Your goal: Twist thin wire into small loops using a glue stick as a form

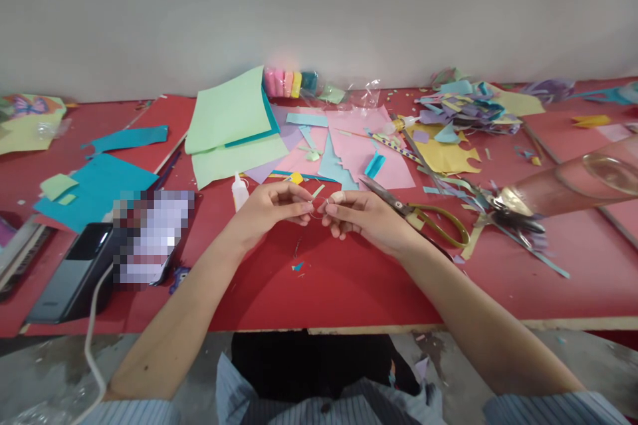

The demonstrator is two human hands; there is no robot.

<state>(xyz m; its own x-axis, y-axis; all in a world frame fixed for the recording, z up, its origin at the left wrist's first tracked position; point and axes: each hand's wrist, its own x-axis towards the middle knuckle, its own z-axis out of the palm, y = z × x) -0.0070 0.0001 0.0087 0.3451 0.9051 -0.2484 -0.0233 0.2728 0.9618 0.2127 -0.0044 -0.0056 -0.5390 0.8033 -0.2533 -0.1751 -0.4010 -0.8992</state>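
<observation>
Near edge: the bare red surface (309, 309) stretches from the middle of its near edge up to the fingers; the heels of the hands could be rested here to steady such fine work.
Loose bits: a blue scrap (298, 267) and a thin dark strand (298, 248) show just on the near side of the hands; keep both away from the join, as I'd expect fine pieces to snag.
Thin loop: the thin loop (317, 217) sits between the two sets of fingertips, over the middle of the surface; wire or thread, I can't tell from here.
Left grip: the left grip (272, 209) is closed to a pinch, thumb against fingers, on the loop's left side; best kept as the steady anchor.
Right grip: the right grip (369, 218) pinches the opposite side, other fingers curled; small turns and light pressure should save the round shape from kinking.
Right of the hands: the scissors (401, 206) lie with their tips just behind the right hand; mind them when moving that way.
Beyond the left wrist: a glue bottle (240, 194) stands close enough to knock.
Far edge: green sheets (229, 113) and pink paper (361, 153) spread towards it, well out of the way.
</observation>
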